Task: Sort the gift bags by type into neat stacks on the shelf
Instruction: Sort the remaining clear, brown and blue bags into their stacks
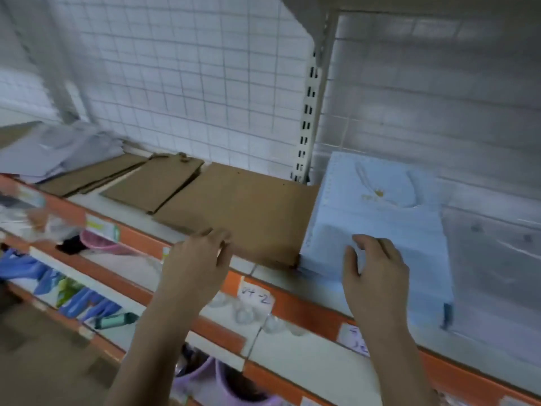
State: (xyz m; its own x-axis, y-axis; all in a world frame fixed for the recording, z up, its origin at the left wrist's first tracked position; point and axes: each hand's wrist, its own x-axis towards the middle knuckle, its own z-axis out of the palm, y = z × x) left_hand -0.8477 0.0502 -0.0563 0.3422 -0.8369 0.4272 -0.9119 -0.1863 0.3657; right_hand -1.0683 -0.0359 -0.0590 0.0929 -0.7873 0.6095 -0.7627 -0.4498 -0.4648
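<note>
Both hands reach in over the front edge of a white shelf [205,210] trimmed with an orange strip [307,313]. The left hand [194,263] rests at the near left corner of a stack of flat brown paper bags [243,212], its fingers bent loosely and spread, fingertips touching the top bag's edge; its grip is open and has hold of nothing. The right hand [373,269] lies on the near part of a stack of pale blue gift bags [377,218], thumb apart from the curled fingers, pressing on the top bag rather than pinching it, so its grip is open as well. The blue stack sits just to the right of the brown stack, their sides touching or nearly so, and its near end overhangs the shelf edge a little. The top blue bag carries a light flower-like print with a small gold mark. Further left on the same shelf lie a second, smaller pile of brown bags [155,183] with twisted handles at the far end, then another brown pile [90,175] fanned out unevenly, then a loose heap of greyish-white bags [58,149]. To the right of the blue stack lie clear plastic-wrapped items [494,259], too blurred to identify. Behind everything stands a white wire grid [190,83] and a slotted upright post [307,118]. Handwritten labels [256,297] are stuck on the orange strip. Lower shelves hold blue items [85,300] and purple tubs [202,373].
</note>
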